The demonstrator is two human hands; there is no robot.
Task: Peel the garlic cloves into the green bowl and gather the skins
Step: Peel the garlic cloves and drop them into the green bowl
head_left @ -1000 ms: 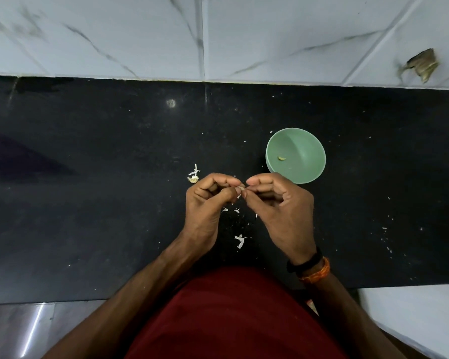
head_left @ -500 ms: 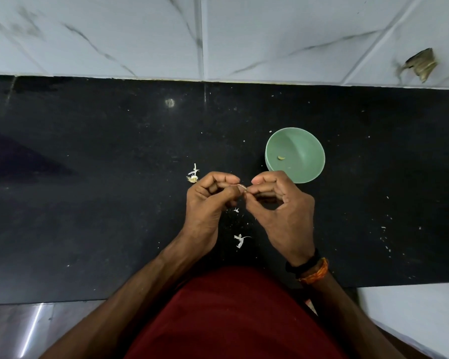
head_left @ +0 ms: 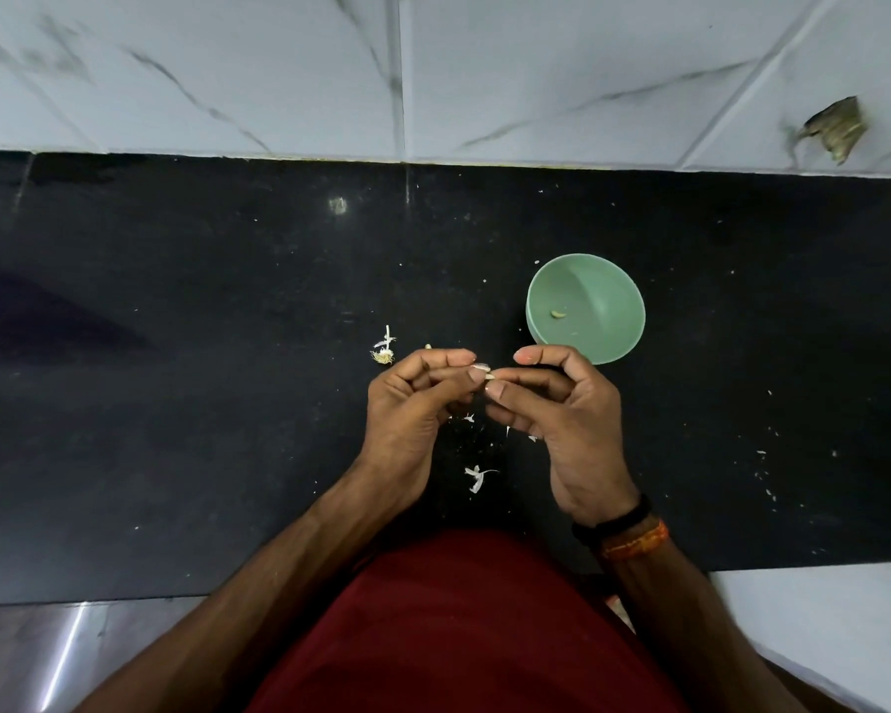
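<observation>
Above black worktop (head_left: 176, 403), head view: left hand (head_left: 412, 403) and right hand (head_left: 567, 419) both pinching one small garlic clove (head_left: 488, 376) at fingertips. Green bowl (head_left: 603, 280) just beyond right hand, holding one peeled clove (head_left: 558, 313). Skins (head_left: 477, 476) scattered beneath hands.

Small pale garlic clove (head_left: 488, 375) pinched between the fingertips of both hands, pale green bowl (head_left: 585, 307) upright on the black counter just beyond the right hand, one peeled clove (head_left: 558, 314) inside it, white skins (head_left: 477, 477) scattered on the counter below the hands, another skin clump (head_left: 383, 350) left of them
</observation>
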